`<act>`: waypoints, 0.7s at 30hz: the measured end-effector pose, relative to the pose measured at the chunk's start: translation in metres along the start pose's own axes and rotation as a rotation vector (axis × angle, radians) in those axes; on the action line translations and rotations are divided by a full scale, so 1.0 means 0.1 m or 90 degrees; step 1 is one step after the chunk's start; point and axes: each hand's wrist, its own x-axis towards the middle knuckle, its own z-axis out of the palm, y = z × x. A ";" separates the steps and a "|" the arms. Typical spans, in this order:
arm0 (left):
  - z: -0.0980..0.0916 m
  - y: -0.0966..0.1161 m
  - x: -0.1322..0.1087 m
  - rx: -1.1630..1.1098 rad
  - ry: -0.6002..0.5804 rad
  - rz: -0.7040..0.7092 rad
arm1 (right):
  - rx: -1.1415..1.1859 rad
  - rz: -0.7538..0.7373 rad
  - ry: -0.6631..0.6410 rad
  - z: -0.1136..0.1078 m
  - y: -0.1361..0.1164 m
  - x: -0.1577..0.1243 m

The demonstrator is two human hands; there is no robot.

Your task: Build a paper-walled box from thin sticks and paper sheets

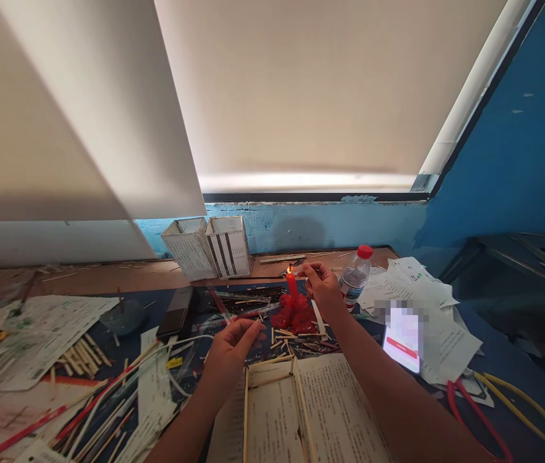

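A lit red candle (pixel 292 283) stands upright in a mound of melted red wax (pixel 296 315). Just right of the flame is my right hand (pixel 323 286), its thumb and fingers pinched together; whatever lies between them is too small to make out. My left hand (pixel 236 344) is closed in a pinch, lower and left of the wax, and a small thin bit shows at its fingertips, too small to name. Below both hands, a frame of thin wooden sticks (pixel 296 386) lies on printed paper (pixel 340 399). Short cut sticks (pixel 279 341) are scattered between the wax and the frame.
Two paper-covered open boxes (pixel 229 247) stand by the wall. A red-capped plastic bottle (pixel 355 276) and a lit phone (pixel 402 337) are to the right, with pliers (pixel 523 399) in front. Sticks, a black power bank (pixel 176 313) and a white cable (pixel 176 344) crowd the left.
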 end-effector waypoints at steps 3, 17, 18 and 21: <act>0.01 -0.01 0.01 0.003 -0.003 0.002 | 0.001 0.000 0.007 0.00 0.02 0.01; 0.03 0.08 -0.01 -0.010 0.008 -0.007 | -0.032 -0.030 -0.004 -0.07 0.05 0.06; 0.04 0.08 -0.01 -0.010 0.008 -0.007 | -0.040 -0.034 -0.004 -0.07 0.04 0.06; 0.04 0.06 -0.01 -0.007 0.010 -0.007 | -0.061 -0.044 -0.002 -0.07 0.02 0.04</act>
